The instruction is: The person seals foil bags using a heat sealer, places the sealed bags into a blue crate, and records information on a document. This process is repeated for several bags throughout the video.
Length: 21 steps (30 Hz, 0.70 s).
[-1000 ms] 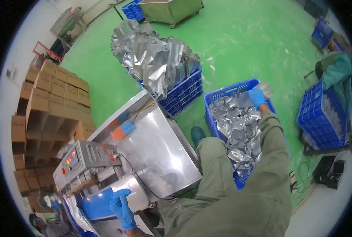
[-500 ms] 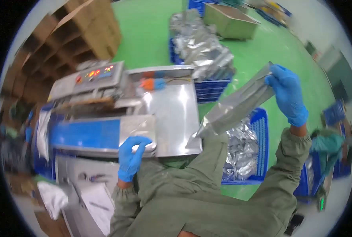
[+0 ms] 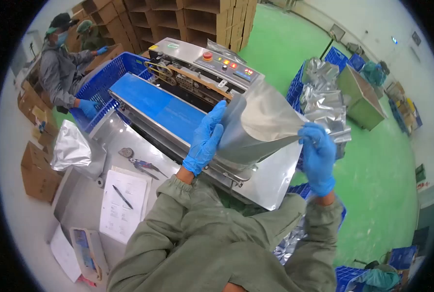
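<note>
A silver foil bag (image 3: pixel 261 124) is in front of me at the near end of the sealing machine (image 3: pixel 197 73), its mouth spread wide. My right hand (image 3: pixel 319 158) pinches the bag's right corner between thumb and fingers. Against the bag's left side rests my left hand (image 3: pixel 205 141), its fingers stretched out and pointing up. The bag covers part of the machine and of the metal tray (image 3: pixel 273 187) beside it. Left of my left hand runs the machine's blue conveyor belt (image 3: pixel 153 104).
Papers (image 3: pixel 122 207) with a pen and pliers (image 3: pixel 146 165) lie on a metal table at left. A blue crate (image 3: pixel 124 63) stands beyond the belt, near a co-worker (image 3: pixel 63 68). More foil bags (image 3: pixel 321 92) fill a crate at right. Stacked cardboard boxes (image 3: pixel 192 19) stand behind.
The bag has come left from the right side, and its mouth is now spread. My left hand has left the belt's end for the bag's side. The view has turned left.
</note>
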Motion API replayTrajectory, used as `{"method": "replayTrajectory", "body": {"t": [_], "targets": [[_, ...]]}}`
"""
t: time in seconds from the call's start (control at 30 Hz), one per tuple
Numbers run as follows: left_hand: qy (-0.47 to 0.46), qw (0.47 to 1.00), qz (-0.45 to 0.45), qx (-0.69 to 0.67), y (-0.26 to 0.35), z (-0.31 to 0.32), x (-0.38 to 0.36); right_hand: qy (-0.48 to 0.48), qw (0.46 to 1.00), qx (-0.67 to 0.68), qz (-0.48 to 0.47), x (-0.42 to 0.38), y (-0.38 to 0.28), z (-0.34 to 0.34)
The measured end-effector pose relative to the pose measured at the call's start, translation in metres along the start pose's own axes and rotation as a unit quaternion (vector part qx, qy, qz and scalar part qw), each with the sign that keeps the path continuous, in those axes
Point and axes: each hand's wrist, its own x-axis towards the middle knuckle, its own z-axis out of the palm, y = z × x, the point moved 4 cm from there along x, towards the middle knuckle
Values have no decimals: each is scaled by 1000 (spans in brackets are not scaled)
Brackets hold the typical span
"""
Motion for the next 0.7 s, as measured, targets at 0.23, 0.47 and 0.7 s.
{"method": "replayTrajectory", "body": {"t": [0.23,0.47,0.7], "targets": [[4,999,35,-26,-7,6,16,145,972,98,159,-47,11,60],[177,973,-113,-94,-38,-22,33,256,941,100,199,-51,31,74],[117,958,-251,-76,-54,3,65,312,896,160,274,-70,63,75]]}}
